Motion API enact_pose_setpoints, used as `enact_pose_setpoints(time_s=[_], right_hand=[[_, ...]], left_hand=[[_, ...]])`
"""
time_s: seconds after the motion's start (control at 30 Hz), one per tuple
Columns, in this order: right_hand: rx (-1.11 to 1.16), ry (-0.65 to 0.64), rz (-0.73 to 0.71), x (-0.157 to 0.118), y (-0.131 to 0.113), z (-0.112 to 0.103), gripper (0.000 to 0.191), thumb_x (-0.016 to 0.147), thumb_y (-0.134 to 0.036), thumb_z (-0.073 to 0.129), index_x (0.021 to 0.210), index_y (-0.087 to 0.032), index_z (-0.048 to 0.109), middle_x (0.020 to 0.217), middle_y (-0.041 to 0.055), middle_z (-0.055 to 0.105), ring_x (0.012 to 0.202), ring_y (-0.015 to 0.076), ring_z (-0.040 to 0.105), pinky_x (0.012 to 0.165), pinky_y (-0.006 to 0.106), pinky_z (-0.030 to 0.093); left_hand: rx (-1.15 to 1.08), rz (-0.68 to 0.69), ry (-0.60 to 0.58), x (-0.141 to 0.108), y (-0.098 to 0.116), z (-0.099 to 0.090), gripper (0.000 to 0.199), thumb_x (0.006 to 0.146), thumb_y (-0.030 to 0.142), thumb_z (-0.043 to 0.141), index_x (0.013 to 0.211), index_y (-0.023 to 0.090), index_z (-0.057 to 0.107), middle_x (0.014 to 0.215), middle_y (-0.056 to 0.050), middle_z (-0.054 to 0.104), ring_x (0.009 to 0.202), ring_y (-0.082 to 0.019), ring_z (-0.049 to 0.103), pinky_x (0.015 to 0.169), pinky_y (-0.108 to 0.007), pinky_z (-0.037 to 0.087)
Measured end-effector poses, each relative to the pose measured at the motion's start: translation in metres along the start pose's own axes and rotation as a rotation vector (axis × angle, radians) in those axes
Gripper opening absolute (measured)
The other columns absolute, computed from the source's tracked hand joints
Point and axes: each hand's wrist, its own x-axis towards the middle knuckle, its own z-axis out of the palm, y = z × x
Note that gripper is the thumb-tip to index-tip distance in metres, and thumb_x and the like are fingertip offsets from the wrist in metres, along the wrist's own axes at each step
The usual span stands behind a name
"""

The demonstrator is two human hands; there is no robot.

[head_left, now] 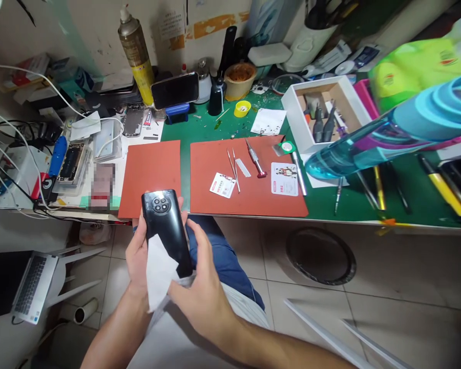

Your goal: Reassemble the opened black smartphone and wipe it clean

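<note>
A dark smartphone, its back with a round camera module facing up, is held over my lap, in front of the bench edge. Round its left side and underneath, my left hand grips it. A white tissue lies over the phone's lower left part. My right hand is at the phone's lower right, its thumb on the tissue's edge and its fingers by the phone's right side. Tweezers, a screwdriver and small cards lie on the brown mat.
The green bench holds a white box of tools, a blue bottle leaning across the right, a spray can and a propped phone. Cables run at the left. A bin stands below.
</note>
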Motion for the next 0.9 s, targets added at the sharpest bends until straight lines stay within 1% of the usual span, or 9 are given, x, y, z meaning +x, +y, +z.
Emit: enact_pose_setpoints(time_s=[0.07,0.13,0.23,0.3,0.43,0.57,0.67,0.8,0.9], right_hand=[[0.024,0.034,0.066,-0.002,0.004,-0.003,0.099,0.077,-0.034,0.082,0.162,-0.029,0.032,0.169,0.0143,0.041,0.157,0.0378,0.041,0.126,0.063,0.040],[0.069,0.065,0.091,0.006,0.006,-0.011,0.097,0.076,-0.035,0.083,0.160,-0.030,0.035,0.168,0.0138,0.044,0.155,0.0372,0.044,0.126,0.063,0.040],[0.162,0.093,0.036,0.038,-0.002,-0.021,0.088,0.077,-0.035,0.082,0.155,-0.027,0.044,0.163,0.0141,0.052,0.150,0.0345,0.051,0.126,0.059,0.041],[0.220,0.102,-0.023,0.064,-0.010,-0.026,0.079,0.077,-0.032,0.080,0.150,-0.025,0.051,0.157,0.0142,0.059,0.142,0.0326,0.060,0.122,0.055,0.047],[0.317,0.051,-0.100,0.099,-0.021,-0.031,0.061,0.083,-0.029,0.074,0.142,-0.025,0.060,0.146,0.0112,0.069,0.135,0.0286,0.066,0.115,0.047,0.055],[0.259,-0.010,-0.101,0.104,-0.026,-0.034,0.043,0.086,-0.029,0.073,0.129,-0.024,0.069,0.136,0.0094,0.075,0.132,0.0293,0.068,0.115,0.049,0.054],[0.131,-0.053,-0.124,0.105,-0.037,-0.034,0.041,0.083,-0.025,0.075,0.124,-0.025,0.073,0.134,0.0080,0.075,0.132,0.0304,0.067,0.117,0.052,0.051],[-0.054,-0.105,-0.213,0.106,-0.051,-0.033,0.045,0.078,-0.029,0.081,0.122,-0.025,0.075,0.134,0.0079,0.073,0.128,0.0304,0.067,0.112,0.049,0.054],[0.004,-0.119,-0.144,0.103,-0.046,-0.041,0.045,0.080,-0.041,0.082,0.122,-0.025,0.076,0.131,0.0089,0.074,0.121,0.0304,0.071,0.101,0.046,0.060]], left_hand=[[-0.012,0.021,0.030,-0.002,0.003,0.001,0.065,0.109,0.052,0.048,0.166,0.022,0.044,0.162,-0.013,0.057,0.155,-0.038,0.045,0.130,-0.056,0.034],[-0.027,0.046,0.066,-0.004,0.005,0.002,0.063,0.110,0.049,0.045,0.169,0.027,0.038,0.159,-0.011,0.060,0.154,-0.036,0.047,0.130,-0.056,0.035],[-0.031,0.072,0.110,-0.008,0.001,0.002,0.058,0.112,0.038,0.042,0.170,0.033,0.034,0.154,-0.007,0.066,0.150,-0.032,0.053,0.130,-0.053,0.035],[-0.031,0.054,0.110,-0.010,-0.004,0.000,0.058,0.112,0.033,0.043,0.170,0.036,0.034,0.152,-0.006,0.067,0.147,-0.031,0.057,0.130,-0.053,0.034],[-0.047,-0.037,0.049,-0.015,-0.011,-0.006,0.059,0.110,0.039,0.050,0.167,0.042,0.037,0.151,-0.003,0.068,0.144,-0.032,0.060,0.130,-0.056,0.035],[-0.049,-0.080,0.010,-0.015,-0.011,-0.010,0.053,0.111,0.039,0.046,0.164,0.040,0.044,0.147,-0.001,0.071,0.146,-0.029,0.058,0.130,-0.052,0.035],[-0.026,-0.092,0.003,-0.014,-0.011,-0.011,0.057,0.111,0.031,0.047,0.167,0.033,0.040,0.149,-0.005,0.070,0.149,-0.031,0.054,0.131,-0.053,0.033],[0.051,-0.135,0.032,-0.013,-0.011,-0.017,0.066,0.109,0.033,0.053,0.171,0.029,0.030,0.148,-0.009,0.070,0.138,-0.035,0.064,0.129,-0.054,0.037],[0.073,-0.138,0.001,-0.013,-0.010,-0.022,0.069,0.110,0.036,0.052,0.173,0.031,0.024,0.144,-0.010,0.073,0.125,-0.035,0.074,0.125,-0.054,0.042]])
